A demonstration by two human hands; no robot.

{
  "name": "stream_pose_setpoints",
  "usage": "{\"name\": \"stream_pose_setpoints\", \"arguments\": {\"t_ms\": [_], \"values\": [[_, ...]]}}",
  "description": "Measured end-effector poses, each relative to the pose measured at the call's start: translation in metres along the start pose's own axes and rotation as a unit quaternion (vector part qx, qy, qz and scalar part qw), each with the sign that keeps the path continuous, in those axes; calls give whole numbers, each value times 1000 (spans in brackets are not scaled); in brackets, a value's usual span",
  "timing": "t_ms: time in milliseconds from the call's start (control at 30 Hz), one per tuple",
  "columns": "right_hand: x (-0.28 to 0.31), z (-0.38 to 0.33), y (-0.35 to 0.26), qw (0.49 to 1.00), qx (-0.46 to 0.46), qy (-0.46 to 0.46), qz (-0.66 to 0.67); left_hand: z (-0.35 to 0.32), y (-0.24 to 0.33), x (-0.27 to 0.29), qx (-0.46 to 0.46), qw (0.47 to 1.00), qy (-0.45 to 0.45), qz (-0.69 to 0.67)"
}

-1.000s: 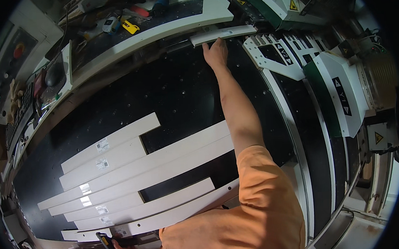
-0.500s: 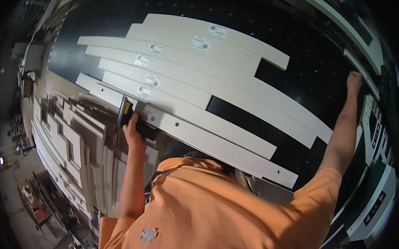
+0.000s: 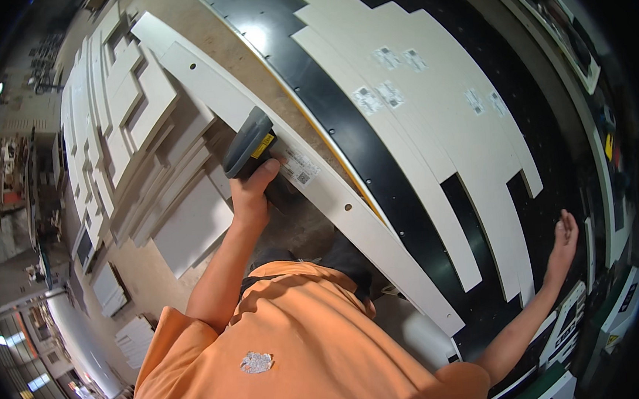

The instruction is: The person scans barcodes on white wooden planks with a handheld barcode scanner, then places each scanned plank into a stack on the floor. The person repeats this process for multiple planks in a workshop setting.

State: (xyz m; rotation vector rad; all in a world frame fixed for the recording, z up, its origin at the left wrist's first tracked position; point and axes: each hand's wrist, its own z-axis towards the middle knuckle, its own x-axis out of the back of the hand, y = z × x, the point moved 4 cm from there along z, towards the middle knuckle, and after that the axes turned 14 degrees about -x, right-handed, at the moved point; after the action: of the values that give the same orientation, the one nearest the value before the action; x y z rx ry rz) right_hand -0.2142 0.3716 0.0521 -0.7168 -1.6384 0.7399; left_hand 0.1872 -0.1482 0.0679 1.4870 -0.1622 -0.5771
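Note:
My left hand (image 3: 251,197) is wrapped round a handheld tool (image 3: 251,141) with a rounded dark grey body, a black lower part and a yellow label; its exact kind is not clear. The tool sits against the edge of a long white panel (image 3: 386,250) with drilled holes and a printed label. That panel slants across in front of me, apart from the table's edge along much of its length, its near right end by the black table (image 3: 365,159). My right hand (image 3: 565,240) is held out over the table's right side, fingers stretched, with nothing in it.
Several white strips (image 3: 412,141) with labels lie side by side on the table. To the left stand stacks of cut white panels (image 3: 127,102), below the slanting panel's far end. Machine parts (image 3: 623,304) line the right side. More boards (image 3: 109,290) lie on the floor.
My view has turned left. The long panel has come away from the other strips and off the table's near edge, moving with the tool. My right hand has opened from a closed shape.

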Motion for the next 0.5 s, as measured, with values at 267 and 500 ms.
{"name": "stream_pose_setpoints", "arguments": {"t_ms": [267, 500], "values": [[-259, -363, -177, 794, 227, -494, -271, -102, 89, 160, -106, 993, 47, -7], [-346, -587, -173, 713, 344, -554, -258, -283, 185, 372, -169, 970, 170, 49]]}}
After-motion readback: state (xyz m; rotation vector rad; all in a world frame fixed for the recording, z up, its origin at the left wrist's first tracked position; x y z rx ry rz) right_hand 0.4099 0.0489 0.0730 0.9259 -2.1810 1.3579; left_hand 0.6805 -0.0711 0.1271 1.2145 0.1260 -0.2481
